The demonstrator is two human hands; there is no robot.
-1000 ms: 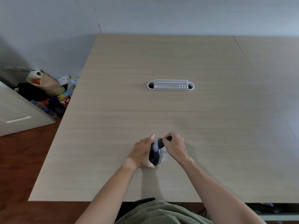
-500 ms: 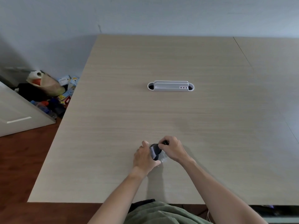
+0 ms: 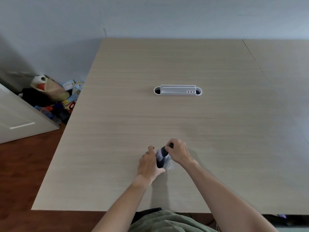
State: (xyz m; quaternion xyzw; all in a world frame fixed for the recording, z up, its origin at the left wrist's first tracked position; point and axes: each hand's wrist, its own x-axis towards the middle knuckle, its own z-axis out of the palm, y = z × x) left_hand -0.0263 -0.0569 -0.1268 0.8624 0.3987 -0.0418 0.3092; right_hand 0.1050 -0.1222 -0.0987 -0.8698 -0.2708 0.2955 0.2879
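The person wears a creased olive-green garment point(image 3: 168, 222) at the bottom centre of the frame, a dark strip point(image 3: 148, 211) along its upper edge. The left hand point(image 3: 148, 164), right hand point(image 3: 178, 151) and both forearms are bare.

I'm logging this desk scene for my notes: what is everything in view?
table: one, light wood, centre of view
holder: one, white, mid-table
dark object: one, black with grey band, near front edge, between both hands
clear wrap: one, transparent, at the dark object's right side
clutter pile: one, mixed colours, floor left of table
door: one, white, far left
left hand: one, grips the dark object's left side
right hand: one, pinches its top end
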